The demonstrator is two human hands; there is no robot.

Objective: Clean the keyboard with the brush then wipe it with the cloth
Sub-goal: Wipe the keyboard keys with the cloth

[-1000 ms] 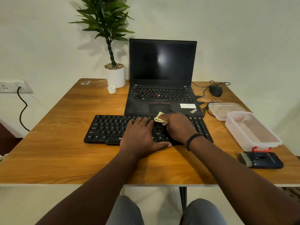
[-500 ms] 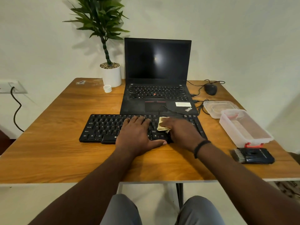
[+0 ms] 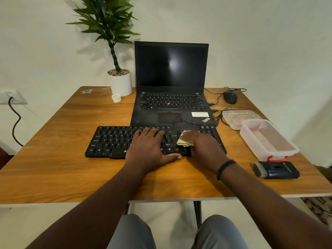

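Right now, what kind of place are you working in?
Probably a home or small office desk: a wooden table against a plain wall, with an open laptop, a wired mouse and a potted plant behind the keyboard being wiped.

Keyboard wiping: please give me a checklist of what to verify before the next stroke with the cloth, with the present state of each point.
1. Cloth is held under the right hand and lies on the keys: ok.
2. Left hand lies flat on the keyboard, steadying it: ok.
3. Brush is set aside on the table, away from the keyboard: ok.
4. Thin cable lying across the laptop stays off the keys: ok.
5. Plastic container is apart from the keyboard's right end: ok.
6. Keys under both hands are clean: cannot tell.
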